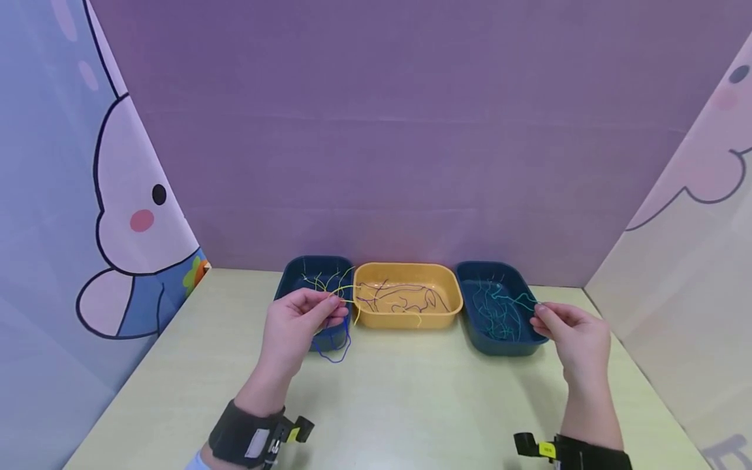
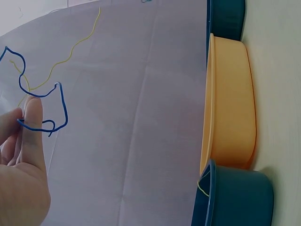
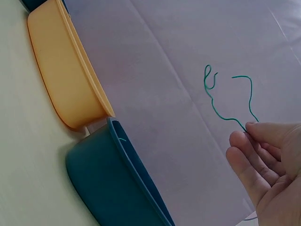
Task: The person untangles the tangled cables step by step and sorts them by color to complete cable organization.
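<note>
Above the left blue bin (image 1: 282,286), my left hand (image 1: 294,329) pinches thin yellow wire (image 2: 70,54) between thumb and fingers. A bent blue wire (image 2: 65,104) is in the same hand, looping around the fingers and hanging below them in the head view. My right hand (image 1: 574,336), at the right rim of the right blue bin (image 1: 505,348), pinches a crooked green wire (image 3: 251,94) at the fingertips. Its loose ends stick out toward that bin's inside in the head view. The left hand's fingers partly hide the left bin.
Between the two blue bins stands a yellow bin (image 1: 405,322) with dark purple wires (image 1: 431,297) in it. Several green wires (image 1: 499,320) lie in the right bin; yellow ones (image 1: 320,282) show in the left. A purple backdrop (image 1: 405,163) rises right behind the bins.
</note>
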Demonstrator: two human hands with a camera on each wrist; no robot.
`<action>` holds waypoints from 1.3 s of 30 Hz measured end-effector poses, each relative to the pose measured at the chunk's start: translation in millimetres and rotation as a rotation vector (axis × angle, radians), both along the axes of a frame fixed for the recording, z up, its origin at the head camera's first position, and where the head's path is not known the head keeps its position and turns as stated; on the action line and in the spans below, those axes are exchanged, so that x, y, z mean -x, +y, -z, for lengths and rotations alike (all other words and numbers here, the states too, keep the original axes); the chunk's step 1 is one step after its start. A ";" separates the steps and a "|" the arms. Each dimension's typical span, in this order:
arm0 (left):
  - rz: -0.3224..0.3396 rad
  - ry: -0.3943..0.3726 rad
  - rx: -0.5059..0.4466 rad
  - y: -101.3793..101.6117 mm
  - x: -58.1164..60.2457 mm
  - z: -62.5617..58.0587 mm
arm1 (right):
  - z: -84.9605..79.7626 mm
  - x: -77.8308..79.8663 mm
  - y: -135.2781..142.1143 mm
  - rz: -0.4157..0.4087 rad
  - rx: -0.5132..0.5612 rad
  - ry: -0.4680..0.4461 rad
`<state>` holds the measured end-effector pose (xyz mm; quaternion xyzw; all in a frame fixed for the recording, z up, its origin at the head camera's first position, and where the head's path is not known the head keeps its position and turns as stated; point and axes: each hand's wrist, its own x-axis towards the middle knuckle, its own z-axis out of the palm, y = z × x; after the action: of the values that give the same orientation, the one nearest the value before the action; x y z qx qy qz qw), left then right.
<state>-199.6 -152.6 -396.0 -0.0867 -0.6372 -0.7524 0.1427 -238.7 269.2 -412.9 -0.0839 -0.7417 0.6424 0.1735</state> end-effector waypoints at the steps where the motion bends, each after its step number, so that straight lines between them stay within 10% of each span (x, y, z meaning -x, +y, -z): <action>1: 0.000 0.006 -0.003 0.1 0.1 -0.1 | 0.7 0.7 0.4 0.000 -0.002 0.003; 28: 0.008 -0.020 -0.002 3.5 -0.1 -1.8 | 18.7 57.4 9.5 -0.044 -0.291 -0.128; 39: 0.009 -0.035 0.006 4.6 -1.3 -3.3 | 17.7 53.5 7.8 -0.051 -0.306 -0.145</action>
<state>-198.3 -148.0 -392.7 -0.0768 -0.6416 -0.7524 0.1279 -292.3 276.9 -430.7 -0.0835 -0.8432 0.5186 0.1139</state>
